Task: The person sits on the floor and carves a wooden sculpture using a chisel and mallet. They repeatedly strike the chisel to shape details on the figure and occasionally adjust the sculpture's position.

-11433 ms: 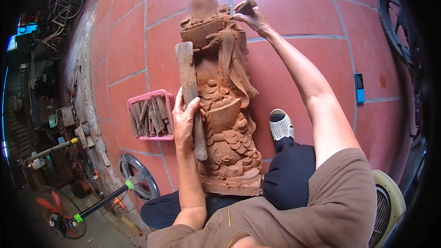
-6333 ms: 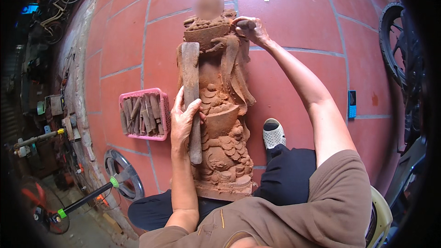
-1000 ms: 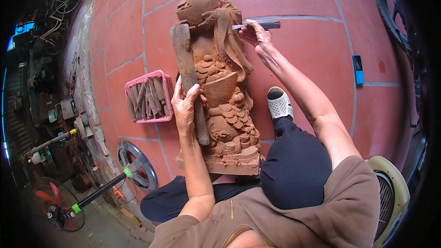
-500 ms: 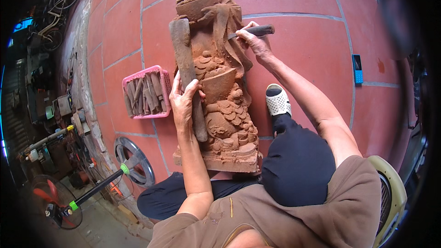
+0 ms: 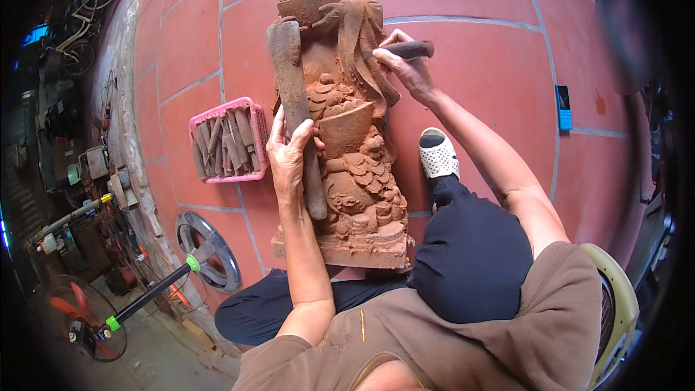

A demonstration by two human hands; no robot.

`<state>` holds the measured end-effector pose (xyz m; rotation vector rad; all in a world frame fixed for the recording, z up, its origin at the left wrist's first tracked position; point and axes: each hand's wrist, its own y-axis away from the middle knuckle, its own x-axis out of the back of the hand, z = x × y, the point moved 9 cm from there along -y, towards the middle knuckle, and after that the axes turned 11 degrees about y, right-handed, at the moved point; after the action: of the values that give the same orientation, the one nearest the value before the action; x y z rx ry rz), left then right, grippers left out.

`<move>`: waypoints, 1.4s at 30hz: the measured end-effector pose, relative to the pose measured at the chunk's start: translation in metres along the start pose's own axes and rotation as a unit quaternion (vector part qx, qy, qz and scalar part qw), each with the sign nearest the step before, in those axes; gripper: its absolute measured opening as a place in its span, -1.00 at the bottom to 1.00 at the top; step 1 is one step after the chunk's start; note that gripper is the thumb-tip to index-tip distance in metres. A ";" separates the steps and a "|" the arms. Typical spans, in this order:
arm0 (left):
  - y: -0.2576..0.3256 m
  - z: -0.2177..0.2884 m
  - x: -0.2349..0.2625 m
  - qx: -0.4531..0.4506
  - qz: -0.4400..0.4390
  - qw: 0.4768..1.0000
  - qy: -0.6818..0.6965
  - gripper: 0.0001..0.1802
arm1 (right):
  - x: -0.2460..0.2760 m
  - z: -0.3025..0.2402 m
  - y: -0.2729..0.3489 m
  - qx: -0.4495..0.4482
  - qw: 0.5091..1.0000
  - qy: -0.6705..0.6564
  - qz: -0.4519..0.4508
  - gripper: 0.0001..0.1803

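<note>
A reddish-brown carved statue (image 5: 355, 130) lies on the tiled floor in front of me, its head at the far end and its base toward my legs. My left hand (image 5: 288, 153) is closed round a long, flat wooden mallet (image 5: 291, 80), which rests lengthwise along the statue's left side. Over the right side of the statue's upper body, my right hand (image 5: 407, 72) grips a chisel (image 5: 411, 49) by its thick dark handle. The chisel's tip points left at the carved robe folds; whether it touches them I cannot tell.
Left of the statue stands a pink basket (image 5: 255, 170) full of wooden-handled tools. A fan's round base (image 5: 230, 264) and pole lie nearer to me. On the right, a blue phone (image 5: 563, 107) rests on the red tiles, beyond my white clog (image 5: 439, 156).
The view has shifted slightly. My right hand's chisel has turned a little, with less blade showing. Both hands keep their grips, and the mallet remains against the statue.
</note>
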<state>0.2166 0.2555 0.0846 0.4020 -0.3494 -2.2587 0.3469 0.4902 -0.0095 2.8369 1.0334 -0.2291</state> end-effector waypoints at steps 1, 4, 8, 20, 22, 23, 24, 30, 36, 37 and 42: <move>0.000 0.002 0.000 0.000 -0.001 1.000 -0.004 -0.28 | 0.002 0.001 0.004 -0.004 1.000 0.025 -0.013 -0.81; 0.002 0.003 -0.001 -0.012 0.004 1.000 -0.008 -0.36 | 0.002 -0.009 0.007 0.044 0.987 0.153 -0.031 -0.83; 0.002 0.005 -0.002 -0.022 0.002 1.000 -0.002 -0.40 | -0.004 -0.018 -0.013 0.070 0.996 0.051 -0.012 -0.81; 0.000 0.000 0.004 -0.024 0.005 1.000 0.002 -0.46 | 0.002 -0.006 0.014 0.010 0.998 0.057 -0.022 -0.82; 0.001 0.002 -0.001 -0.023 -0.001 1.000 0.006 -0.46 | -0.001 -0.009 0.000 0.052 0.998 0.038 -0.018 -0.82; 0.001 0.003 -0.001 -0.022 -0.002 1.000 0.008 -0.46 | 0.000 -0.006 -0.001 0.040 0.999 0.025 -0.011 -0.82; 0.001 0.002 0.000 -0.019 0.000 1.000 0.005 -0.46 | 0.002 -0.002 -0.002 0.027 1.000 0.013 -0.003 -0.81; 0.001 0.002 0.000 -0.018 0.004 1.000 0.004 -0.49 | 0.009 0.006 0.035 -0.014 1.000 0.015 0.001 -0.80; 0.000 -0.002 0.003 -0.022 0.007 1.000 0.013 -0.46 | 0.013 0.010 0.044 -0.022 0.999 0.047 0.003 -0.80; 0.000 -0.001 0.004 -0.021 0.008 1.000 0.009 -0.45 | 0.013 0.008 0.041 -0.010 0.999 0.037 0.011 -0.81; 0.000 0.001 0.001 -0.019 0.002 1.000 0.005 -0.44 | 0.001 -0.008 0.011 0.030 0.999 -0.003 0.023 -0.82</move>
<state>0.2159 0.2548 0.0858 0.3915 -0.3005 -2.2561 0.3556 0.4843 -0.0017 2.9072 0.9747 -0.2684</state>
